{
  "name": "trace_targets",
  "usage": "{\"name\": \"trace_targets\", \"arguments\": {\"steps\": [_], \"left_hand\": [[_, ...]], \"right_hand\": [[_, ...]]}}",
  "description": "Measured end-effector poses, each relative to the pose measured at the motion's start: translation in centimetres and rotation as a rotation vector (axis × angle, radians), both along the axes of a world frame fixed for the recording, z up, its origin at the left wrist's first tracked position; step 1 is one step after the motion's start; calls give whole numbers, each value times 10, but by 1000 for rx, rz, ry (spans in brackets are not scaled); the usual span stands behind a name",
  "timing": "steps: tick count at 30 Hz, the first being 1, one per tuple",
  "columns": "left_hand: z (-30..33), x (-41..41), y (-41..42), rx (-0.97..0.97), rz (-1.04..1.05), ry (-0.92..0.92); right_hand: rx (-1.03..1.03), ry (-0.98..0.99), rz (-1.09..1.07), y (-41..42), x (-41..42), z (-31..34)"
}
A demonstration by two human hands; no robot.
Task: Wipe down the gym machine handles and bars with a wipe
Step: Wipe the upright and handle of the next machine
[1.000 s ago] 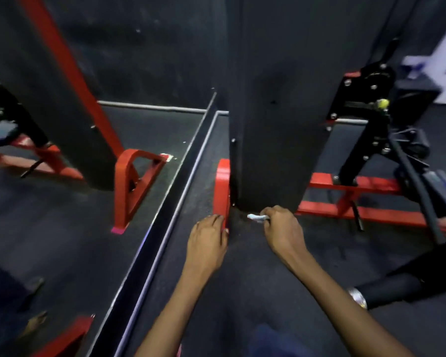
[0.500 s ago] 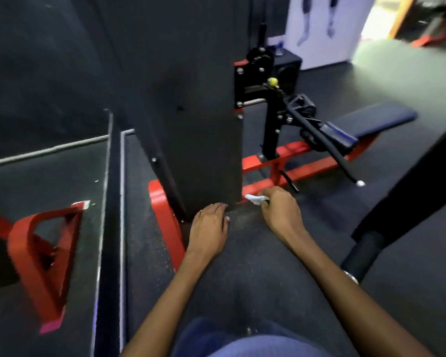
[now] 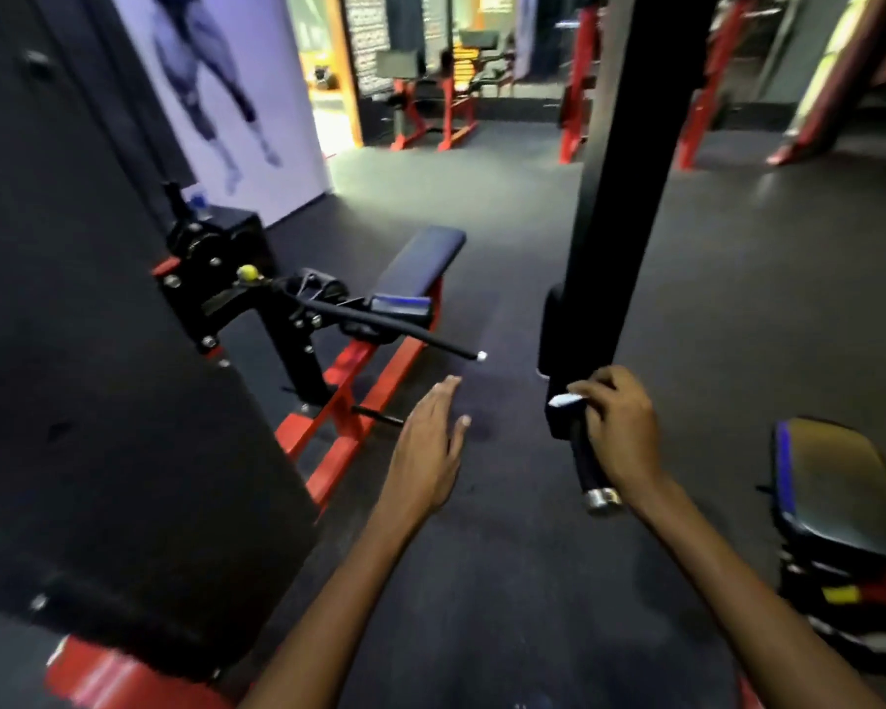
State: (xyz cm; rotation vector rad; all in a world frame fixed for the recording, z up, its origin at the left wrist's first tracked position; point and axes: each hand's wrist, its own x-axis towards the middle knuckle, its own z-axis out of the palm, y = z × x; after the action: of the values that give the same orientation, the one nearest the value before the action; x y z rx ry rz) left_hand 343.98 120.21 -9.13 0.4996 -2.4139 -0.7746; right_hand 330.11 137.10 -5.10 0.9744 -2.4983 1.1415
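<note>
Both hands left the base; my right hand now pinches the wipe at the handle, left hand spread flat. I should wrap it fully.

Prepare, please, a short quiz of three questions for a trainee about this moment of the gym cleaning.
1. True or false: the left hand holds the wipe.
2. Which part is nearest to the right hand?
A. the padded bench
B. the black handle with a metal end cap
C. the seat at the right edge
3. Fill in: the thin black bar with a white tip lies to the ____ of the left hand's fingertips.

Key:
1. False. The right hand pinches the wipe; the left hand is flat and holds nothing.
2. B. The hand is right beside that handle.
3. Above, farther from the camera.
</note>
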Motion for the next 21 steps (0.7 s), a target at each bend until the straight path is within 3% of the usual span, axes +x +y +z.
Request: {"name": "trace_targets", "arguments": {"steps": [3,7,13,18,21], "left_hand": [[31,-45,6,24,-176,90],[67,-104,27,47,-373,178],[66,-136,42,175,-433,304],[55,-144,40,150,-449,364],[48,-151,31,22,-468,425]], "right_hand": [[164,-256,33,8,0,1],[369,-123,104,51,34,-14],[102,-1,25,45,24,-6],[311,55,52,4,9,-15],[148,-64,35,28,22,-19]]}}
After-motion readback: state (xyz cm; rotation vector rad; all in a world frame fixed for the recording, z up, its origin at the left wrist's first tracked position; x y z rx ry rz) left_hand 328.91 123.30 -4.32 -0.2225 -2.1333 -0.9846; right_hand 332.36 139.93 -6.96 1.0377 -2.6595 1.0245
